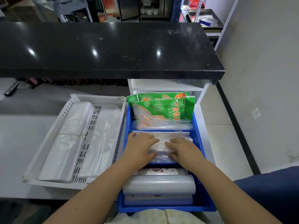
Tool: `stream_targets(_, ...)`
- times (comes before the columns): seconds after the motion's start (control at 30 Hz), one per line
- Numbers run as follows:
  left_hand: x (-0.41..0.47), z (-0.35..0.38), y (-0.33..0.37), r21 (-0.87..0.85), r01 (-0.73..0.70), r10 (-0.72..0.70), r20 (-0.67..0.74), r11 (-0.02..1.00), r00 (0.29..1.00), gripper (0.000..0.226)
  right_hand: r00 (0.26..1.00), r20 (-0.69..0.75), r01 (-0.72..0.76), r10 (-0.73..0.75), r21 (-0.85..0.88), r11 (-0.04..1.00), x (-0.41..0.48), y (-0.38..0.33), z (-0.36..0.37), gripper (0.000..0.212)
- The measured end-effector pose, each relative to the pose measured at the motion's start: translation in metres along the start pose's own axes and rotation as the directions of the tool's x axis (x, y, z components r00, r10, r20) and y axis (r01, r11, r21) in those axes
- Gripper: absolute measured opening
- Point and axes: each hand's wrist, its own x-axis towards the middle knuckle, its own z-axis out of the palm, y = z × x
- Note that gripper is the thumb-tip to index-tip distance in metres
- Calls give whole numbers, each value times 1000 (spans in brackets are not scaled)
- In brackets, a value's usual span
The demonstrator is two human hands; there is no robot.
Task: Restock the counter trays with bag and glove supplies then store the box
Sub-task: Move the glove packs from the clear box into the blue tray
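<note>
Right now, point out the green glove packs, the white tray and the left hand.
green glove packs [159, 107], head view, printed front of the front pack
white tray [100, 99], head view, bare far rim
left hand [140, 145], head view, back of the hand

Pale grey worktop [24, 135] beneath a black overhanging ledge [105, 46]. Directly upon it, side by side and touching: white perforated tray [97, 98] at left, blue divided tray [203, 202] at right.
</note>
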Motion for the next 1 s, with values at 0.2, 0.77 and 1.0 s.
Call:
stream_targets(0.2, 0, 5, -3, -116, 2, 5, 58, 993, 998, 49, 998, 30, -52, 50, 66, 997, -3, 4, -5, 52)
stream_targets(0.77, 0, -2, -4, -111, 16, -16, -2, 994, 1000, 58, 986, -152, -61, 66, 40, 997, -10, 4, -23, 40)
stream_targets(1.0, -6, 2, 4, -35, 23, -20, 88, 999, 996, 41, 998, -59, -38, 39, 11, 999, -8, -2, -15, 36)
